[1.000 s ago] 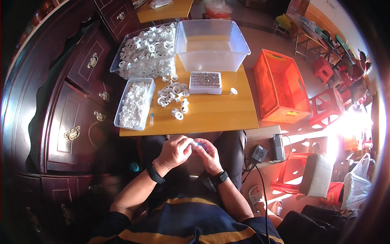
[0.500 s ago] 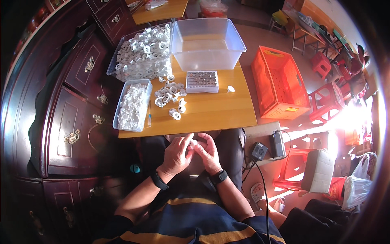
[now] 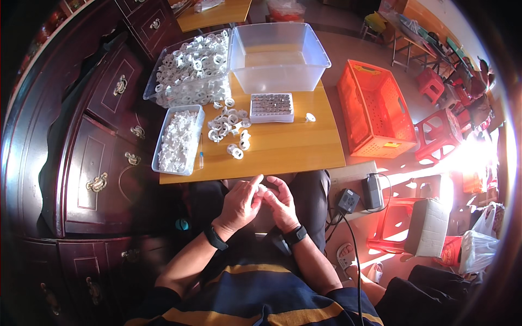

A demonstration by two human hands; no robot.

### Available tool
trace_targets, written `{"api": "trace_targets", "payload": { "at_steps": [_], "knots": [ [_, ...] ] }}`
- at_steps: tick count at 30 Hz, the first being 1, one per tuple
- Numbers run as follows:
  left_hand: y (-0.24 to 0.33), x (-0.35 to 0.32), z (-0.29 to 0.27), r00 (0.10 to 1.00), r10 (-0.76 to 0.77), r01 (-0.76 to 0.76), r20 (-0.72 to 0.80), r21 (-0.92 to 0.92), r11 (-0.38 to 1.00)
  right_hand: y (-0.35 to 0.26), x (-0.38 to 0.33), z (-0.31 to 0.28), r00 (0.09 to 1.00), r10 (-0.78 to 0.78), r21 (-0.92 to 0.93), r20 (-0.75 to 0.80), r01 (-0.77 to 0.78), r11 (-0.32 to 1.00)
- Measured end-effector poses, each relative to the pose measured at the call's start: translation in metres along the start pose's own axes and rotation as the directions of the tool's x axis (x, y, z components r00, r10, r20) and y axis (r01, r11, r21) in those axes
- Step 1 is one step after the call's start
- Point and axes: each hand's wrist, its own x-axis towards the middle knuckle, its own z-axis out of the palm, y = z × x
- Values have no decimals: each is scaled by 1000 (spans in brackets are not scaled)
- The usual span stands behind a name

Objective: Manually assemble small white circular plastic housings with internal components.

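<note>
Right hand fingers raised, left hand likewise, grip narrow, both pinching white piece

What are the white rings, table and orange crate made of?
Rings: probably hard plastic, judging by their smooth, shiny white look.
Table: wood or wood-look laminate, from its brownish, softly reflective top.
Crate: likely moulded plastic, fairly glossy, with one even colour and small holes.

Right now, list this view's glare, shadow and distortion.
Head view: glare washes out the area right of the orange crate; head view: deep shadow below the table's left end; head view: dark cabinet bows near the rim; head view: white piece between left hand and right hand lacks clear detail.
</note>
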Motion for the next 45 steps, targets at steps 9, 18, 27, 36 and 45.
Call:
{"api": "trace_targets", "payload": {
  "at_steps": [9,18,27,36,45],
  "knots": [
    [-1,12,-17,989,-111,116,94,-51,992,-7,-2,7,998,62,33,22,-63,997],
    [-9,13,-15,978,-36,15,206,102,995,0,-2,1,995,102,-22,5,-102,995],
    [-14,6,-11,993,-5,-4,118,77,997,-1,-1,1,995,95,-28,-4,-95,995],
    [-2,7,-29,985,-139,143,105,-40,989,-1,1,3,998,65,-53,25,-64,997],
    [-6,7,-23,986,-113,110,126,30,994,-4,1,3,997,73,-30,31,-72,997]
  ]
}}
